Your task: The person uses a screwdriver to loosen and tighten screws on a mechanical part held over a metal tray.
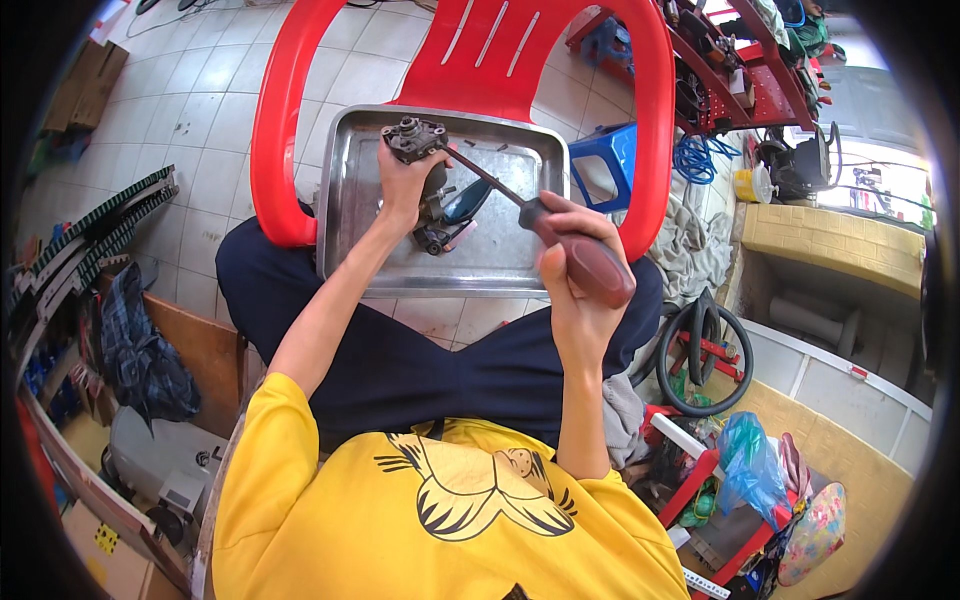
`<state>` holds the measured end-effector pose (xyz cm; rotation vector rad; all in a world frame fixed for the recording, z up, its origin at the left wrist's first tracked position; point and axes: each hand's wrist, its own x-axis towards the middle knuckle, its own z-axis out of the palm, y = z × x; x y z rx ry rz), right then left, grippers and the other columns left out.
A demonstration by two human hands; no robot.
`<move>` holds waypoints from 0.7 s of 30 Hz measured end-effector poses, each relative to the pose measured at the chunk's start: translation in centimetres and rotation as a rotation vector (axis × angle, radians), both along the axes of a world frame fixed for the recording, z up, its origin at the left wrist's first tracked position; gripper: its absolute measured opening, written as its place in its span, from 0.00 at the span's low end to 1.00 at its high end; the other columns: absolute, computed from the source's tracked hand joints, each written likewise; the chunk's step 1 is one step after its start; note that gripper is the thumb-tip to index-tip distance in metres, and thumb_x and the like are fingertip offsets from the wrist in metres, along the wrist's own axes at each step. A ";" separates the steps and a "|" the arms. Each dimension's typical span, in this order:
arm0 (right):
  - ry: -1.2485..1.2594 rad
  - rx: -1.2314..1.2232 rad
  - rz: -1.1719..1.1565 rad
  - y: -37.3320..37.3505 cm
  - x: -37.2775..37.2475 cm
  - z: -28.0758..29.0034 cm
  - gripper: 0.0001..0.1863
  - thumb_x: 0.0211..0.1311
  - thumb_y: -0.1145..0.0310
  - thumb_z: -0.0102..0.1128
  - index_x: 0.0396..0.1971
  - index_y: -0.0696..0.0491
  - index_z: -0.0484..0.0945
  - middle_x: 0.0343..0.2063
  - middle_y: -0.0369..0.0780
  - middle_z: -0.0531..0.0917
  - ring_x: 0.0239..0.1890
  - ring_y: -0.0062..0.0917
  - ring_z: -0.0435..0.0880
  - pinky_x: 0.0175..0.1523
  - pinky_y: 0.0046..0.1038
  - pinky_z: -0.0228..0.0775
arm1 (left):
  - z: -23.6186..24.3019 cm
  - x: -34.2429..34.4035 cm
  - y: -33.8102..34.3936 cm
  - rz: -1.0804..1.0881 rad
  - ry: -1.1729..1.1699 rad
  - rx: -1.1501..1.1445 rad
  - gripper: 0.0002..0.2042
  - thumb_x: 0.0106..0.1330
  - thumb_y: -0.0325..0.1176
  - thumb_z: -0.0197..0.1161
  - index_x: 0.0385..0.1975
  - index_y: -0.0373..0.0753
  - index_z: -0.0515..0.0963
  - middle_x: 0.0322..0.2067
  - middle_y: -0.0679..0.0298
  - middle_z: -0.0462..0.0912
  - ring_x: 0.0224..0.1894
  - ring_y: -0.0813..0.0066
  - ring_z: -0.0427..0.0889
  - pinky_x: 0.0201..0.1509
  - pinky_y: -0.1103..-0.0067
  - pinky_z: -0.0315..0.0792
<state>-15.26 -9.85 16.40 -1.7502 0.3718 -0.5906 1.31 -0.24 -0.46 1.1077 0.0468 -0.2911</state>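
Observation:
My left hand (401, 182) grips a dark metal mechanical part (412, 140) above the left side of a steel tray (344, 272), which sits at the red plastic chair (287, 170) in front of me. My right hand (581, 290) is wrapped round the dark red handle of a screwdriver (592, 268); its long shaft reaches up-left to the part, where the exact tip contact is too small to make out. More dark metal pieces (432, 240), a flat blue-black object (470, 200) and small bits lie in the tray under the part.
Behind the chair's right side stand a blue plastic stool (612, 175), coiled blue hose (700, 160) and a red rack (760, 80) of tools. Black tyres or tubes (700, 390) and bagged items (750, 460) are at lower right; stacked boards (100, 225) are at left.

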 end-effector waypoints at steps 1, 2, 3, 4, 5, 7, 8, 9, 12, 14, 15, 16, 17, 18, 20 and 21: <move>-0.009 -0.026 0.004 -0.1 -0.3 0.0 0.15 0.61 0.66 0.75 0.43 0.56 0.82 0.50 0.45 0.86 0.52 0.28 0.83 0.58 0.27 0.73 | 0.3 -0.1 0.0 0.005 0.011 -0.005 0.17 0.54 0.16 0.73 0.38 0.37 0.73 0.29 0.62 0.85 0.29 0.74 0.84 0.36 0.78 0.78; -0.019 -0.052 0.008 -0.2 -0.7 0.2 0.15 0.61 0.66 0.75 0.43 0.57 0.82 0.50 0.45 0.86 0.52 0.28 0.83 0.58 0.27 0.73 | 0.5 -0.2 0.0 0.009 0.022 -0.011 0.15 0.55 0.18 0.75 0.37 0.37 0.76 0.28 0.64 0.84 0.29 0.76 0.84 0.36 0.78 0.78; -0.029 -0.077 0.016 -0.2 -1.0 0.3 0.15 0.60 0.66 0.75 0.42 0.57 0.82 0.49 0.46 0.86 0.52 0.28 0.83 0.58 0.27 0.73 | 0.1 0.0 0.1 -0.017 0.010 -0.011 0.17 0.54 0.18 0.75 0.38 0.37 0.73 0.29 0.63 0.84 0.28 0.75 0.84 0.36 0.78 0.78; -0.061 -0.090 0.005 -0.1 -0.9 0.5 0.14 0.60 0.67 0.75 0.41 0.57 0.82 0.48 0.46 0.86 0.50 0.29 0.84 0.56 0.27 0.74 | -0.5 0.3 0.2 -0.044 -0.003 -0.012 0.20 0.53 0.18 0.76 0.39 0.37 0.71 0.29 0.61 0.85 0.28 0.74 0.84 0.35 0.78 0.78; -0.066 -0.096 0.006 -0.1 -1.0 0.6 0.14 0.60 0.67 0.75 0.41 0.57 0.81 0.48 0.46 0.86 0.49 0.29 0.85 0.55 0.28 0.74 | -1.1 0.5 0.3 -0.071 -0.015 -0.012 0.22 0.52 0.18 0.76 0.40 0.37 0.68 0.30 0.60 0.85 0.28 0.74 0.84 0.35 0.78 0.78; -0.078 -0.128 0.007 -0.4 -1.1 0.7 0.14 0.60 0.67 0.75 0.40 0.57 0.81 0.47 0.46 0.86 0.46 0.28 0.86 0.52 0.28 0.76 | -1.2 0.4 0.3 -0.081 0.000 -0.005 0.22 0.52 0.18 0.77 0.40 0.37 0.68 0.30 0.61 0.85 0.27 0.75 0.84 0.34 0.78 0.77; -0.086 -0.154 0.011 -0.6 -1.2 0.7 0.13 0.60 0.67 0.74 0.40 0.57 0.81 0.47 0.46 0.86 0.44 0.28 0.86 0.51 0.27 0.76 | -1.2 0.3 0.2 -0.086 0.008 -0.001 0.22 0.52 0.19 0.77 0.40 0.37 0.69 0.30 0.61 0.85 0.27 0.75 0.84 0.33 0.78 0.77; -0.072 -0.156 0.000 -0.7 -1.3 0.6 0.13 0.60 0.68 0.74 0.40 0.57 0.81 0.47 0.46 0.87 0.44 0.28 0.86 0.52 0.27 0.76 | -1.1 0.2 0.1 -0.074 0.004 -0.003 0.21 0.52 0.19 0.77 0.39 0.37 0.70 0.29 0.61 0.85 0.27 0.75 0.83 0.32 0.78 0.76; -0.022 -0.178 -0.037 -1.0 -1.6 -0.5 0.11 0.61 0.70 0.73 0.40 0.56 0.81 0.47 0.45 0.87 0.46 0.28 0.86 0.53 0.27 0.76 | -0.8 0.2 0.0 -0.051 0.013 -0.003 0.17 0.52 0.19 0.77 0.36 0.36 0.73 0.27 0.62 0.84 0.25 0.75 0.83 0.31 0.78 0.75; 0.024 -0.220 -0.067 -1.5 -1.6 -2.7 0.10 0.61 0.73 0.72 0.40 0.56 0.81 0.47 0.44 0.87 0.47 0.28 0.86 0.55 0.27 0.75 | -0.9 0.4 0.1 -0.054 0.047 -0.002 0.14 0.52 0.19 0.76 0.33 0.36 0.76 0.25 0.63 0.84 0.24 0.75 0.82 0.30 0.78 0.74; 0.053 -0.046 -0.087 -1.1 -1.3 -3.7 0.09 0.62 0.77 0.71 0.40 0.57 0.82 0.47 0.44 0.87 0.49 0.29 0.86 0.57 0.27 0.75 | -1.0 0.3 0.4 -0.043 0.052 0.009 0.12 0.53 0.18 0.74 0.31 0.36 0.77 0.25 0.63 0.84 0.25 0.74 0.82 0.31 0.78 0.74; 0.074 -0.022 -0.097 -1.1 -1.6 -4.8 0.08 0.62 0.77 0.70 0.40 0.57 0.82 0.48 0.44 0.87 0.50 0.29 0.86 0.57 0.28 0.75 | -0.7 0.4 0.4 -0.038 0.053 0.013 0.09 0.55 0.18 0.73 0.29 0.36 0.78 0.24 0.62 0.83 0.25 0.74 0.82 0.33 0.78 0.74; 0.095 0.002 -0.107 -1.3 -1.9 -5.8 0.08 0.62 0.78 0.70 0.40 0.57 0.82 0.48 0.45 0.87 0.51 0.29 0.86 0.58 0.28 0.75 | -0.4 0.5 0.2 -0.033 0.054 0.018 0.08 0.56 0.18 0.72 0.27 0.36 0.79 0.24 0.62 0.83 0.26 0.73 0.83 0.34 0.77 0.74; 0.107 -0.048 -0.086 -1.3 -2.4 -6.4 0.08 0.61 0.78 0.70 0.39 0.57 0.82 0.48 0.45 0.88 0.50 0.30 0.86 0.58 0.28 0.75 | -0.2 0.4 0.4 -0.028 0.035 0.020 0.07 0.56 0.18 0.71 0.28 0.35 0.79 0.23 0.62 0.83 0.26 0.73 0.83 0.34 0.77 0.74; 0.131 -0.148 -0.042 -1.4 -3.3 -7.3 0.08 0.60 0.78 0.71 0.39 0.57 0.82 0.47 0.45 0.88 0.50 0.30 0.87 0.57 0.28 0.75 | 0.0 0.5 0.4 -0.028 0.035 0.012 0.07 0.56 0.18 0.71 0.28 0.35 0.79 0.24 0.62 0.83 0.26 0.73 0.82 0.34 0.77 0.74; 0.148 -0.154 -0.018 -1.4 -3.7 -7.5 0.09 0.60 0.79 0.71 0.39 0.58 0.82 0.47 0.45 0.88 0.50 0.30 0.87 0.57 0.28 0.76 | 0.0 0.6 0.4 -0.025 0.032 0.006 0.07 0.56 0.18 0.71 0.27 0.35 0.79 0.24 0.62 0.83 0.26 0.73 0.82 0.34 0.77 0.74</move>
